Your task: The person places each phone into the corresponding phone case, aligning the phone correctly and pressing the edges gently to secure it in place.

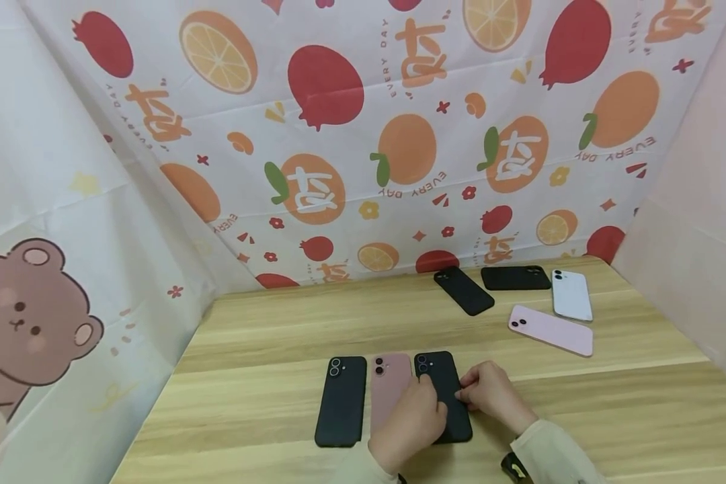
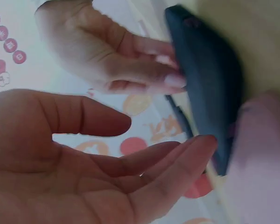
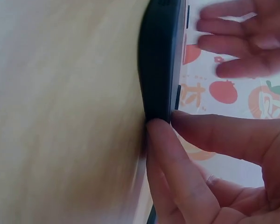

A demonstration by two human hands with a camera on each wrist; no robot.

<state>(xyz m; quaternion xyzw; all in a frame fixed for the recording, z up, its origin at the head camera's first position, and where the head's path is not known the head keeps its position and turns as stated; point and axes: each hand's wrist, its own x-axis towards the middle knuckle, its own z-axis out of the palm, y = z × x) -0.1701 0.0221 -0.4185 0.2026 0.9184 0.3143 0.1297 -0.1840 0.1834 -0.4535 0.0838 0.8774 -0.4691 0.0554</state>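
Observation:
A black phone (image 1: 456,420) lies back up at the right end of a row of phones, its camera lenses at the top left corner. My right hand (image 1: 493,393) pinches its right long edge; the thumb and fingertips (image 3: 161,133) meet at that edge in the right wrist view. Over the black phone and the pink phone (image 1: 389,390) beside it hovers my left hand (image 1: 414,417). In the left wrist view its thumb and fingers stand apart with nothing between them, one fingertip (image 2: 207,142) close to the black phone. Another black phone (image 1: 341,403) forms the row's left end.
Farther back on the right lie a pale pink phone (image 1: 550,329), a white phone (image 1: 571,296), a black phone (image 1: 515,277) set sideways and a slanted black phone (image 1: 464,291). A fruit-print curtain (image 1: 351,148) hangs behind the wooden table (image 1: 248,376).

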